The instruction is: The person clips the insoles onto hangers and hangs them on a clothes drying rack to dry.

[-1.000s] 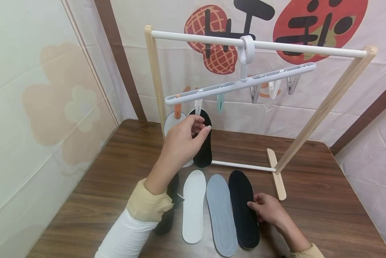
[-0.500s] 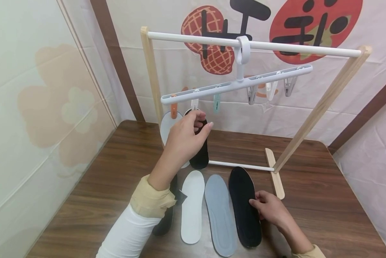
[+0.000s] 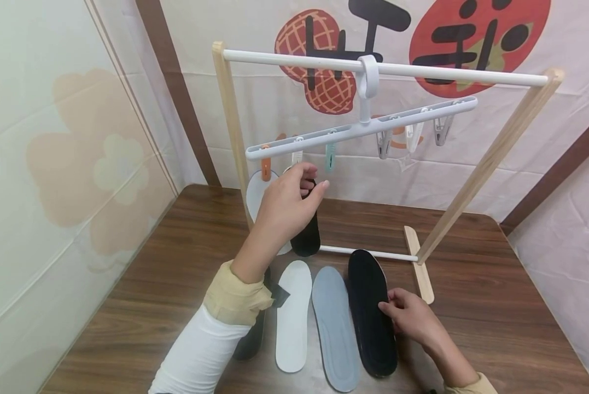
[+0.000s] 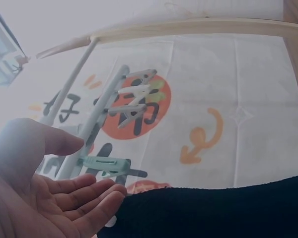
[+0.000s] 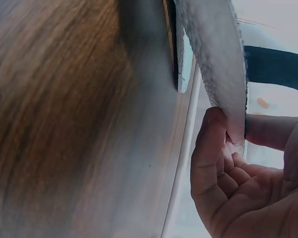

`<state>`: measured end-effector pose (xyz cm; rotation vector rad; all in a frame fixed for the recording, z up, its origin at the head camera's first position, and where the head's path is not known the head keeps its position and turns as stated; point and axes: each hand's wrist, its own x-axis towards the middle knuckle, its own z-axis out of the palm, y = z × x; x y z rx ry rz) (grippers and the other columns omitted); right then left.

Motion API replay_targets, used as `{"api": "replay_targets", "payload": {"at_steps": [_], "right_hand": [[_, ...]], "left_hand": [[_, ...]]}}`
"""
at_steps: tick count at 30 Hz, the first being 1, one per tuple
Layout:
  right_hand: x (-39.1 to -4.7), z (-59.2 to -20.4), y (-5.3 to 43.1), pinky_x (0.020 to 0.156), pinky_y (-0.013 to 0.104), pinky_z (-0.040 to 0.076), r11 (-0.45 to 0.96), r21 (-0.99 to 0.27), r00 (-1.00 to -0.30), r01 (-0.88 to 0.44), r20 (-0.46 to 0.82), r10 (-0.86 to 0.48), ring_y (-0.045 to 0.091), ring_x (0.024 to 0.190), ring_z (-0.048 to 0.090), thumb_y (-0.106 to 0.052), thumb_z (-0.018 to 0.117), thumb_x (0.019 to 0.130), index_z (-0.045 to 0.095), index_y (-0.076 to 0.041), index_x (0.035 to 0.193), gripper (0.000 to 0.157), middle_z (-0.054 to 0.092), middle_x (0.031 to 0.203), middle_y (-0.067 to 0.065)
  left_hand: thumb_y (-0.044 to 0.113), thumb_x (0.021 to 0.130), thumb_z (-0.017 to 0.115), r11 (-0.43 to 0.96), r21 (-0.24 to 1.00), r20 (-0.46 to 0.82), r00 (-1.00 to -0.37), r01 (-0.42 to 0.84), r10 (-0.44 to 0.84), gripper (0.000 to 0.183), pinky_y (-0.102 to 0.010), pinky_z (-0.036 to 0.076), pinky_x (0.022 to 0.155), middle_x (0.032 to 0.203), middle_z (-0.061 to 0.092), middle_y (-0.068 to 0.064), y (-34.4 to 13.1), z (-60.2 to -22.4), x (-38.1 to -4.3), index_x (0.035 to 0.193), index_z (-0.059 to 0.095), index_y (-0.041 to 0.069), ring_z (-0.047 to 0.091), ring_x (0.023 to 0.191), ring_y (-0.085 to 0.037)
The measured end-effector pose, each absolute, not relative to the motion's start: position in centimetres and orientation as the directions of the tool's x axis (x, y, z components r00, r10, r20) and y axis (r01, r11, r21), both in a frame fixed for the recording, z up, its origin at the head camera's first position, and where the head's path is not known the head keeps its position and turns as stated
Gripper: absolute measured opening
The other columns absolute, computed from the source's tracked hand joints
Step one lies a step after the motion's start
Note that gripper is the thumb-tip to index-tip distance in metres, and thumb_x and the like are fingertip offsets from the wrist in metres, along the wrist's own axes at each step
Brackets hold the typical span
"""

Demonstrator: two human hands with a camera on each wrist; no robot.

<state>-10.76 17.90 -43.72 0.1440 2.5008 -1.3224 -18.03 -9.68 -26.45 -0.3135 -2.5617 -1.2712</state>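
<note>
Pinching the edge of 1 black insole between the thumb and fingers of the right hand, at the right end of a row on the table. Hovering with the left hand near the top of 1 hanging black insole, spreading the thumb wide from loosely bent fingers. Blocking the upper part of the hanging black insole from the head view with the left hand, and covering much of 1 dark insole with the left sleeve. Counting 4 insoles in the row, from left to right: that dark insole, 1 white insole, 1 grey insole and the pinched black insole. Counting 2 insoles hanging under the left side of 1 hanger: 1 pale insole from 1 orange clip, and the hanging black insole just beside, below 1 white clip. Counting 4 further clips: 1 teal clip, then 2 grey clips with 1 more white clip between. Seeing the hanger hooked over the top bar of 1 wooden rack.
</note>
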Motion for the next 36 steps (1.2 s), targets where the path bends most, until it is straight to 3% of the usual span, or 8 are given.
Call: {"api": "replay_targets", "payload": {"at_steps": [20, 36], "right_hand": [[-11.0, -43.0, 17.3, 0.052, 0.028, 0.043, 0.582, -0.788, -0.957, 0.199, -0.285, -0.058, 0.017, 0.059, 0.052, -0.013, 0.067, 0.097, 0.059, -0.005, 0.100, 0.012, 0.051, 0.065, 0.002], [-11.4, -42.1, 16.5, 0.055, 0.028, 0.042, 0.613, -0.779, -0.970, 0.135, -0.231, -0.080, 0.017, 0.061, 0.055, -0.014, 0.069, 0.096, 0.061, -0.006, 0.100, 0.012, 0.054, 0.066, 0.001]], "left_hand": [[0.034, 0.099, 0.065, 0.562, 0.776, 0.289, -0.953, 0.286, 0.085, 0.053, -0.036, 0.056, 0.092, 0.134, 0.063, -0.009, -9.2, -26.3, -19.2, 0.142, 0.052, 0.006, 0.068, 0.114, -0.021], [0.034, 0.101, 0.063, 0.478, 0.845, 0.159, -0.966, 0.239, 0.202, 0.061, -0.037, 0.052, 0.101, 0.146, 0.056, -0.012, -9.4, -25.5, -20.3, 0.150, 0.041, 0.005, 0.060, 0.129, -0.022]]}}
